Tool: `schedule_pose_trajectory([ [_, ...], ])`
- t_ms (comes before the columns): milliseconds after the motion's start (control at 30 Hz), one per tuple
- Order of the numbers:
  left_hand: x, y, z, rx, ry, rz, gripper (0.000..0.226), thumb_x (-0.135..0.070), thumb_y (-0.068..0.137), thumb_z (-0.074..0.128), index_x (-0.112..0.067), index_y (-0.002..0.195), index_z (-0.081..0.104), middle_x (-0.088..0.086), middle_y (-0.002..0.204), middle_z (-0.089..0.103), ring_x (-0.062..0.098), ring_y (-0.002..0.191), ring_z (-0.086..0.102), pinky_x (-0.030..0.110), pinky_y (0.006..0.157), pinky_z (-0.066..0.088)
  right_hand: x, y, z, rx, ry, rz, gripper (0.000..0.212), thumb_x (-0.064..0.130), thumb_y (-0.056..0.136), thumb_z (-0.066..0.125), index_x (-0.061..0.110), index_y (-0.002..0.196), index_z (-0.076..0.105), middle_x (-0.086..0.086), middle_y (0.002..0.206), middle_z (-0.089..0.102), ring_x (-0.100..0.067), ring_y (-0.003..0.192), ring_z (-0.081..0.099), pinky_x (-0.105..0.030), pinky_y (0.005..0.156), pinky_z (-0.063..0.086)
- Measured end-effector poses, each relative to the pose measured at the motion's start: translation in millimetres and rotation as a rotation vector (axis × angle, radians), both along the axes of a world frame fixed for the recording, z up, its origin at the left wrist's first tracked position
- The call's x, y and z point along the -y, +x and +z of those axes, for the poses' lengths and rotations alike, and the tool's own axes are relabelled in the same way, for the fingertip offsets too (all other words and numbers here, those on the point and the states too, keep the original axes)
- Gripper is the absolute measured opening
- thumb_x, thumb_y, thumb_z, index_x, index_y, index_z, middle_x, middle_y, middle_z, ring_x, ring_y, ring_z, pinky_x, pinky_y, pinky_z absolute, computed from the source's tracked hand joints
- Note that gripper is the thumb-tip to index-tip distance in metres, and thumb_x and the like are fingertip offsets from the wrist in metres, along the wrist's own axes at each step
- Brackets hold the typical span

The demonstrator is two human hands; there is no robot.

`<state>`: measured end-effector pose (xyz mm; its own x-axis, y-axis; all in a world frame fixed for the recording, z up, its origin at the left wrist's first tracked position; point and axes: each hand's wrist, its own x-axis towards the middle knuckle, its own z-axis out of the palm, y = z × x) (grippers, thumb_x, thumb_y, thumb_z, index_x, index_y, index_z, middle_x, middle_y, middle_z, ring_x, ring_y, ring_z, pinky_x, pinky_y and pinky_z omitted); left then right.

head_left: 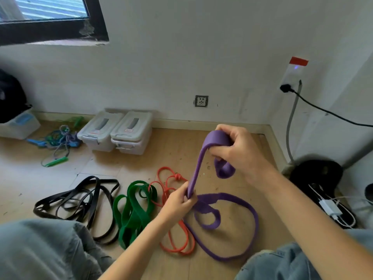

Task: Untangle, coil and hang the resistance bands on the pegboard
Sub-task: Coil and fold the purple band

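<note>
A wide purple resistance band (240, 201) is held up over the wooden floor. My right hand (240, 152) grips its top fold, with a short loop hanging under the palm. My left hand (179, 203) pinches the same band lower down, where it runs taut from the right hand. The rest of the purple band lies in loose loops on the floor below. To the left lie an orange band (173, 235) with a knot, a green band (133, 209) in a tangled heap, and a black band (84, 201). No pegboard is in view.
Two lidded plastic boxes (119, 132) stand by the wall. A tangle of blue and green ropes with handles (58, 142) lies at the left. A black round object with white chargers (323, 188) sits at the right, under a wall socket's cable (323, 110). My knees fill the bottom corners.
</note>
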<state>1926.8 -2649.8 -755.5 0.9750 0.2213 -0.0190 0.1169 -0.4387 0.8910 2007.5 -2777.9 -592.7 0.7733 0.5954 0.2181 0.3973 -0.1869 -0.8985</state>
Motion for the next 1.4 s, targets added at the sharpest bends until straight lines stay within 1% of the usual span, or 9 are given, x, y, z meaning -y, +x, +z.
schedule_pose_trajectory([
  [167, -15, -7, -8, -0.150, 0.173, 0.094, 0.028, -0.024, 0.091, 0.055, -0.029, 0.064, 0.046, -0.010, 0.062, 0.055, 0.011, 0.060, 0.054, 0.022, 0.058, 0.042, 15, 14, -46, -0.048, -0.423, -0.039, 0.008, 0.012, 0.082, 0.065, 0.010, 0.080, 0.058, -0.005, 0.075, 0.061, -0.011, 0.068, 0.064, -0.025, 0.062, 0.050],
  [267, -25, -10, 0, -0.134, 0.152, 0.251, 0.026, -0.023, 0.090, 0.056, -0.021, 0.064, 0.051, -0.004, 0.059, 0.056, 0.018, 0.061, 0.054, 0.028, 0.059, 0.040, 23, 18, -81, -0.054, -0.904, 0.063, 0.067, 0.031, 0.077, 0.073, 0.009, 0.131, 0.042, -0.011, 0.129, 0.049, -0.024, 0.119, 0.050, -0.033, 0.094, 0.043],
  [367, -27, -6, 19, -0.054, 0.350, 0.058, 0.013, -0.017, 0.077, 0.065, -0.007, 0.083, 0.061, 0.008, 0.077, 0.066, 0.025, 0.075, 0.060, 0.032, 0.066, 0.041, 13, 10, -95, 0.024, -0.749, 0.248, 0.107, 0.037, 0.070, 0.078, 0.026, 0.149, 0.007, 0.004, 0.156, 0.013, -0.016, 0.142, 0.015, -0.045, 0.116, 0.016],
  [600, -26, -4, 37, 0.068, 0.357, 0.023, 0.015, -0.007, 0.072, 0.066, -0.003, 0.085, 0.059, 0.008, 0.076, 0.061, 0.021, 0.070, 0.055, 0.032, 0.064, 0.042, -2, 1, -108, -0.085, -0.639, 0.375, 0.054, 0.034, 0.075, 0.072, 0.031, 0.119, 0.040, 0.013, 0.119, 0.045, -0.007, 0.113, 0.044, -0.012, 0.082, 0.034],
  [767, -14, -1, 54, 0.225, 0.257, -0.057, 0.022, -0.002, 0.068, 0.067, -0.015, 0.076, 0.052, -0.016, 0.063, 0.049, -0.004, 0.062, 0.051, 0.009, 0.056, 0.036, -14, -8, -90, 0.115, -0.586, 0.285, 0.044, 0.020, 0.076, 0.072, 0.020, 0.111, 0.045, 0.003, 0.108, 0.051, -0.016, 0.096, 0.052, -0.030, 0.081, 0.047],
  [1000, -4, -3, 25, 0.193, 0.004, 0.101, 0.021, -0.002, 0.078, 0.061, -0.021, 0.074, 0.056, -0.014, 0.067, 0.058, 0.002, 0.064, 0.054, 0.023, 0.063, 0.043, -18, -17, -26, 0.183, -0.280, 0.219, 0.027, 0.012, 0.066, 0.071, 0.021, 0.059, 0.046, 0.009, 0.055, 0.042, -0.007, 0.054, 0.037, -0.019, 0.049, 0.029],
  [1133, -10, -10, 4, -0.050, 0.037, 0.068, 0.018, -0.002, 0.089, 0.049, -0.019, 0.097, 0.052, -0.009, 0.085, 0.062, 0.015, 0.085, 0.061, 0.018, 0.069, 0.051, -15, -9, -12, 0.006, -0.020, 0.112, 0.026, 0.004, 0.071, 0.070, 0.021, 0.062, 0.052, 0.008, 0.058, 0.048, -0.002, 0.054, 0.045, -0.017, 0.053, 0.039],
  [1300, -53, 4, 102, 0.265, 0.010, 0.304, 0.029, 0.003, 0.079, 0.049, -0.023, 0.091, 0.046, -0.003, 0.059, 0.068, 0.003, 0.056, 0.062, 0.013, 0.051, 0.045, 14, 20, -26, -0.008, -0.461, 0.061, 0.017, 0.015, 0.077, 0.074, 0.018, 0.081, 0.057, 0.002, 0.077, 0.062, -0.013, 0.074, 0.060, -0.031, 0.072, 0.047],
  [1400, -44, 6, 153, 0.295, 0.251, 0.146, 0.038, -0.004, 0.061, 0.053, -0.025, 0.091, 0.042, -0.001, 0.061, 0.067, 0.005, 0.052, 0.056, 0.020, 0.048, 0.042, 17, 11, -35, -0.196, -0.347, 0.172, 0.053, 0.027, 0.068, 0.081, 0.027, 0.113, 0.053, 0.010, 0.110, 0.063, 0.000, 0.102, 0.058, -0.022, 0.086, 0.047],
])
